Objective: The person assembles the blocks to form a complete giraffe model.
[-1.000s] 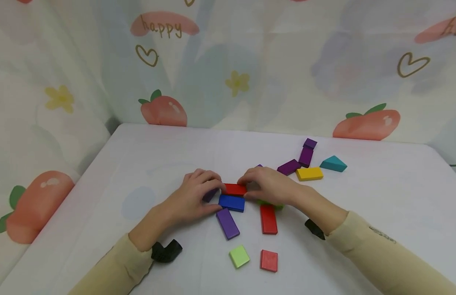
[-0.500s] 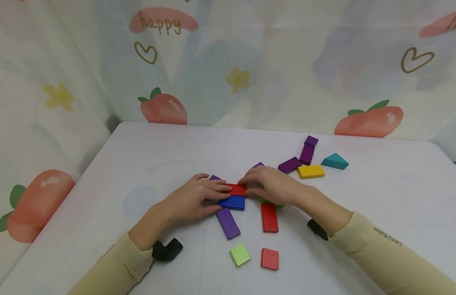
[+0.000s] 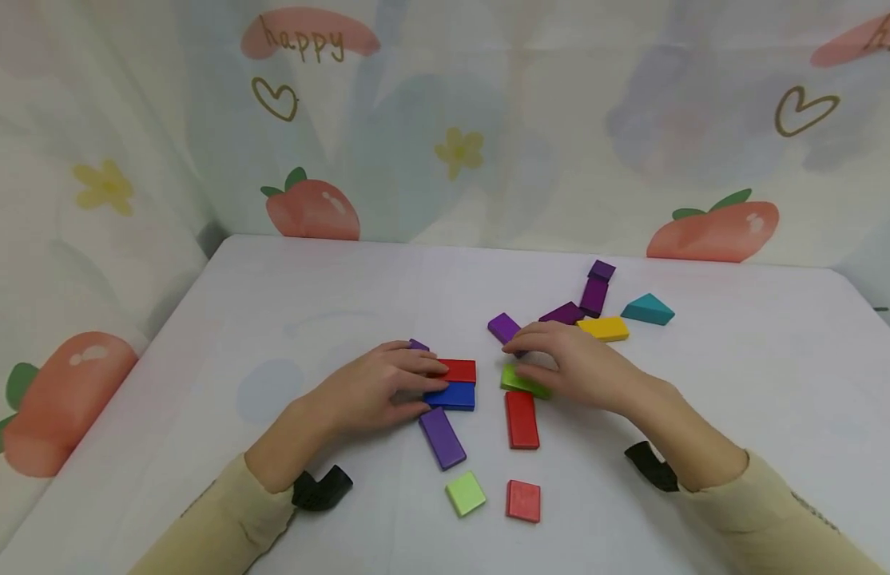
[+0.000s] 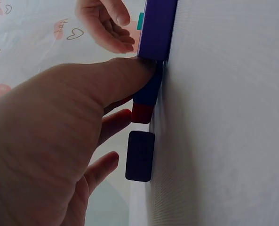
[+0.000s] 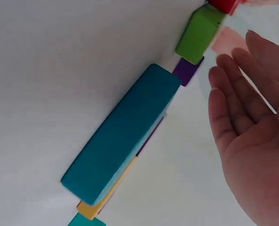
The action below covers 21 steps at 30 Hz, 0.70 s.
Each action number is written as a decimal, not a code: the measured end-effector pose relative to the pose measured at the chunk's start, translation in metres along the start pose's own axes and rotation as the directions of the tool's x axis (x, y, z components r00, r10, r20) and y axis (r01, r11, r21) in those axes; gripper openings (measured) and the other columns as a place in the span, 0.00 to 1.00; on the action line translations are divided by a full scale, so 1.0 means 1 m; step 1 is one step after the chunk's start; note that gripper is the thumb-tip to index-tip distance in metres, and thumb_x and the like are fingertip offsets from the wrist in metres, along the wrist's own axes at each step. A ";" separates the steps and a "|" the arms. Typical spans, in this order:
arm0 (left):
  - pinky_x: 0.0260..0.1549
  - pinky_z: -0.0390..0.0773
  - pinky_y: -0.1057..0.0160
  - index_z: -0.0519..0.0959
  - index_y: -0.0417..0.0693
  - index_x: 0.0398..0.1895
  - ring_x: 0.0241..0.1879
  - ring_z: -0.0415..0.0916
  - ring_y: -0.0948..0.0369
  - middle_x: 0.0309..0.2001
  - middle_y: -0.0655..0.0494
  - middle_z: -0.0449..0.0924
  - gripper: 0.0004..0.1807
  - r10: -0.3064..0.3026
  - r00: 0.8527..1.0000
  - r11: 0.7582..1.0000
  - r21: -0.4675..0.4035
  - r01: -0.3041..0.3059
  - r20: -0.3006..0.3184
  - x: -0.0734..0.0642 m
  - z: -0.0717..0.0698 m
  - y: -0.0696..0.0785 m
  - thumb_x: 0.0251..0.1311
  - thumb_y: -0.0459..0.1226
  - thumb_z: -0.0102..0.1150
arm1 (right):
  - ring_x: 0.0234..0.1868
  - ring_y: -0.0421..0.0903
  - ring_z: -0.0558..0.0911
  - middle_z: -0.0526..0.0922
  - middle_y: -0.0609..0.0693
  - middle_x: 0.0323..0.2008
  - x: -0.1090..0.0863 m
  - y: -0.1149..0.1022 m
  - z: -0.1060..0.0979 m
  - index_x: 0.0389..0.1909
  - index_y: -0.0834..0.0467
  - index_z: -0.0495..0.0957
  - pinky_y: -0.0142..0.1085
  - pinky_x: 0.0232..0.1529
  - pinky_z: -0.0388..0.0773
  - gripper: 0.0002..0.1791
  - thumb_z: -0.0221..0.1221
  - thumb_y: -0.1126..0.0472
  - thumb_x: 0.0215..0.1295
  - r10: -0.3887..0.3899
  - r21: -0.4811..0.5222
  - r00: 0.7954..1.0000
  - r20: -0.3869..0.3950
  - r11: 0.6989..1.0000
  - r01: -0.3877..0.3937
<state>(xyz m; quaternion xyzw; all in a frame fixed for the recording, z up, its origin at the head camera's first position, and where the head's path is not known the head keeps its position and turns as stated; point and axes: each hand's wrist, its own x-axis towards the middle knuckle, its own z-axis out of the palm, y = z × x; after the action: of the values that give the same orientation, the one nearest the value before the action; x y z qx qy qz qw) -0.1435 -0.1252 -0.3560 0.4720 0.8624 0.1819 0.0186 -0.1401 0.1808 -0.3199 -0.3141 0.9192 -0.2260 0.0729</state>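
Observation:
My left hand (image 3: 369,387) rests its fingertips on the left ends of a red block (image 3: 461,370) and the blue block (image 3: 458,397) lying against it. Its thumb touches near the corner where a purple block (image 3: 443,439) meets the blue one, also close up in the left wrist view. Behind those fingers another purple block (image 4: 140,156) lies partly hidden. My right hand (image 3: 585,363) hovers with loosely bent fingers and holds nothing. Below its fingertips is a green block (image 3: 514,378), partly covered, with a second red block (image 3: 522,421) at its near end.
Toward the back right lie dark purple blocks (image 3: 594,295), a yellow block (image 3: 605,328) and a teal triangular block (image 3: 648,309). Nearer are a light green square (image 3: 465,493) and a pinkish-red square (image 3: 523,501). A long teal block (image 5: 123,134) fills the right wrist view.
My right hand has let go of the red block's right end and moved right, uncovering the green block and a purple one. The left fingers have slid onto the red and blue blocks.

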 end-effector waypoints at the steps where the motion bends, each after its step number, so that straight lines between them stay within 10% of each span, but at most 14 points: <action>1: 0.71 0.60 0.50 0.83 0.50 0.61 0.68 0.68 0.56 0.63 0.57 0.78 0.21 0.006 1.000 1.000 -0.001 -0.006 -0.005 0.000 0.000 0.000 0.64 0.40 0.69 | 0.57 0.56 0.79 0.83 0.52 0.53 -0.004 0.000 -0.001 0.55 0.56 0.84 0.54 0.57 0.78 0.16 0.66 0.60 0.67 0.009 0.001 1.000 0.005 1.000 -0.009; 13: 0.72 0.57 0.52 0.81 0.49 0.63 0.70 0.66 0.57 0.65 0.58 0.77 0.21 0.048 0.998 0.998 -0.049 -0.046 0.031 -0.001 0.000 -0.004 0.67 0.37 0.65 | 0.64 0.50 0.73 0.78 0.43 0.61 -0.028 -0.006 0.005 0.60 0.52 0.82 0.49 0.61 0.75 0.24 0.62 0.73 0.66 -0.176 0.010 0.970 0.166 0.984 0.177; 21: 0.69 0.63 0.52 0.82 0.50 0.62 0.70 0.66 0.58 0.65 0.60 0.76 0.21 0.018 0.999 0.995 -0.094 -0.015 0.037 0.001 0.003 -0.004 0.65 0.36 0.66 | 0.61 0.51 0.75 0.81 0.45 0.56 -0.033 -0.003 0.009 0.56 0.52 0.84 0.48 0.58 0.78 0.21 0.65 0.72 0.64 -0.130 -0.047 0.983 0.128 0.989 0.137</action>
<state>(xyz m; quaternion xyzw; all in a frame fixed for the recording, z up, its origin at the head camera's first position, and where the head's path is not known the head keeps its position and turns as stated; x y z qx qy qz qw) -0.1467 -0.1259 -0.3604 0.4810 0.8485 0.2135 0.0556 -0.1096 0.1956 -0.3264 -0.3906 0.8955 -0.1848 0.1063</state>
